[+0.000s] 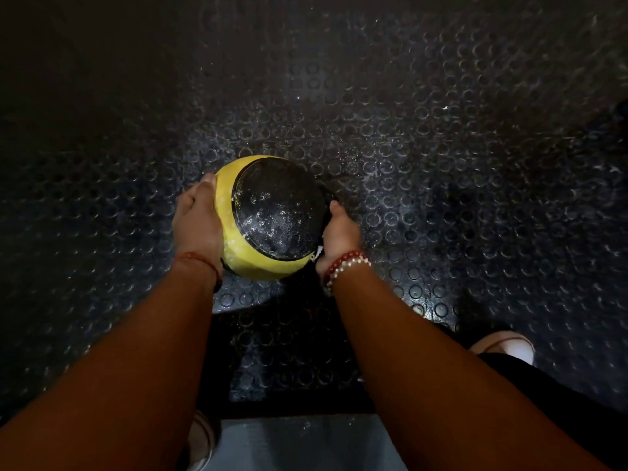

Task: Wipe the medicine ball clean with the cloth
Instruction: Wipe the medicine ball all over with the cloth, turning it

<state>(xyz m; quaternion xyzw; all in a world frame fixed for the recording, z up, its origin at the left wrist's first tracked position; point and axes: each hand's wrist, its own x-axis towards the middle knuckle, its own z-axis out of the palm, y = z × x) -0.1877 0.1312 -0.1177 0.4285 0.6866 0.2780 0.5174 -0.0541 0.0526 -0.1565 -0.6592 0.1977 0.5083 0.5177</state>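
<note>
The floor (441, 147) fills almost the whole frame: a dark rubber mat studded with raised round discs, scuffed pale in the lit centre and fading to near black toward the upper left and the corners. Light falls in a pool around the middle, and the rest of the room is lost in shadow. At the bottom centre a smoother grey-blue strip (306, 443) shows between the forearms, and a pale shoe (506, 345) sits at the lower right, with another shoe (200, 436) at the lower left.

The medicine ball (268, 215) sits just left of the frame's centre, held between both hands above the mat; whether it touches the floor cannot be told. The left hand (197, 219) lies flat against the ball's left side, fingers together and wrapping out of sight. The right hand (339, 232) presses the right side, its fingers curled around something dark at the ball's edge; whether that is the cloth cannot be told, though a small white scrap (317, 253) shows by the wrist.

The ball is round, so it has no long axis. Its black textured panel faces up and toward the camera, tipped slightly to the right, with the yellow band curving around its left and lower sides. A red thread circles the left wrist; red and white beads (346, 266) circle the right.
</note>
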